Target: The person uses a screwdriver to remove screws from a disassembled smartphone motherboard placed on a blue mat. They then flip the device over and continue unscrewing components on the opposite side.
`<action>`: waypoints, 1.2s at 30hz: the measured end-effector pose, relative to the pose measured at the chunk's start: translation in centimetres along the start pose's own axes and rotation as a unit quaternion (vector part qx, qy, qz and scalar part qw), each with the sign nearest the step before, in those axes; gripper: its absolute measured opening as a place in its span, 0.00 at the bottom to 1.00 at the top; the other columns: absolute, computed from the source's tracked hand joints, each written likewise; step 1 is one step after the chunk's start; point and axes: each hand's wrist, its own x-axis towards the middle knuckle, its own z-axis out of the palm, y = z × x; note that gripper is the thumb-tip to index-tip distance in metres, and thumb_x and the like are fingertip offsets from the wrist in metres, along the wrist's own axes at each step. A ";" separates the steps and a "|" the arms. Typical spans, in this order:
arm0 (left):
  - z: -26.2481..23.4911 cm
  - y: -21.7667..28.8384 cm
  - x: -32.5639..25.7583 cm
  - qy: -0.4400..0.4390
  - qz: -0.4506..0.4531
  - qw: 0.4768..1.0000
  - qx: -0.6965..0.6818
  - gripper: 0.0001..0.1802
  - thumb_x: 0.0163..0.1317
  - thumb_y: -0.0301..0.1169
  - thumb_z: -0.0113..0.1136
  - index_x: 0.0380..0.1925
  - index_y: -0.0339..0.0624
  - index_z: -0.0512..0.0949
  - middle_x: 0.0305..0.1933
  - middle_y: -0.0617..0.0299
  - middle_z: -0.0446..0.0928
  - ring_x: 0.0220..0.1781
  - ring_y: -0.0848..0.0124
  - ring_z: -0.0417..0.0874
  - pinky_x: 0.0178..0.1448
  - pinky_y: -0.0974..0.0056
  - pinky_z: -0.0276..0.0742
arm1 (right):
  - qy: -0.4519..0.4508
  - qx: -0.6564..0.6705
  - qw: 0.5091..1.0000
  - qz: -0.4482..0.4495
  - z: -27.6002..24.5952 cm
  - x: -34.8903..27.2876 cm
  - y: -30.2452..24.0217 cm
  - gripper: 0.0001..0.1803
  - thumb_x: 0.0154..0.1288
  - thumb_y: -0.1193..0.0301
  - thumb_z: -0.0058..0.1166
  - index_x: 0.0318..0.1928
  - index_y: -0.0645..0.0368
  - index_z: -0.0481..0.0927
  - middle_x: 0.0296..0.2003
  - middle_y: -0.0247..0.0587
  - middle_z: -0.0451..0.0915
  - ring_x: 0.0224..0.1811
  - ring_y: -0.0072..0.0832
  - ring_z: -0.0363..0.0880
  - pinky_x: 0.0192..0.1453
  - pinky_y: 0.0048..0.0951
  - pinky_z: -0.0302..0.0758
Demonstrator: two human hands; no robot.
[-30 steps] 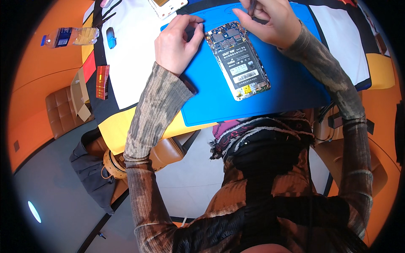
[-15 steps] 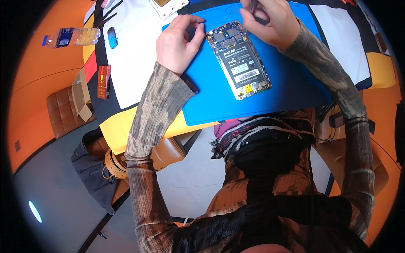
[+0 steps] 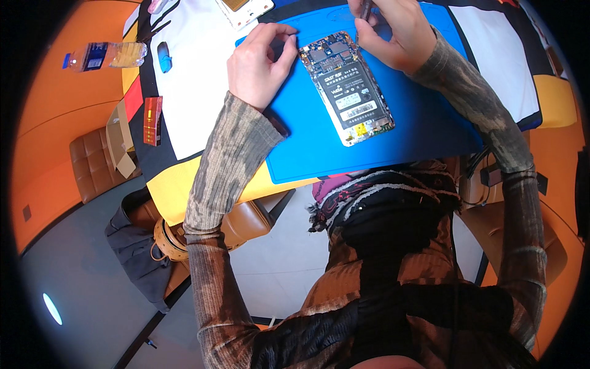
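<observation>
While the opened rectangular device with a blue circuit board and black battery (image 3: 353,92) lies near the middle of the blue rectangular mat (image 3: 424,135), its far end angled left, the right hand (image 3: 396,40) pinches a dark, slim tool (image 3: 367,10) near the device's far right corner. Over the mat's left edge, the left hand (image 3: 258,66) curls loosely, thumb and forefinger slightly parted, holding nothing visible; whether it touches the device is unclear. A flat red packet (image 3: 152,121) lies by the table's left edge.
</observation>
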 end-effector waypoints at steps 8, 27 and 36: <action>-0.1 -0.2 0.1 -0.003 -0.003 1.000 -0.004 0.07 0.57 0.34 0.61 0.34 0.47 0.81 0.29 0.66 0.79 0.20 0.73 0.76 0.26 0.69 0.74 | 0.035 0.043 0.998 -0.008 0.6 -0.2 0.6 0.10 0.50 0.83 0.54 0.33 0.61 0.70 0.23 0.36 0.71 0.19 0.23 0.70 0.23 0.22 0.67; -0.2 -0.2 0.1 0.032 -0.055 0.997 0.036 0.07 0.58 0.35 0.61 0.33 0.46 0.81 0.30 0.64 0.79 0.22 0.71 0.79 0.28 0.67 0.75 | -0.018 0.033 0.999 0.030 0.1 0.2 0.1 0.10 0.49 0.82 0.54 0.33 0.60 0.70 0.21 0.34 0.70 0.18 0.25 0.70 0.23 0.24 0.68; -0.2 -0.3 0.5 0.021 -0.015 0.998 0.049 0.06 0.58 0.31 0.64 0.35 0.42 0.81 0.29 0.63 0.76 0.19 0.77 0.72 0.26 0.71 0.69 | -0.004 0.061 0.996 0.067 0.1 0.1 0.1 0.11 0.51 0.82 0.54 0.36 0.59 0.71 0.24 0.39 0.72 0.22 0.29 0.75 0.26 0.26 0.71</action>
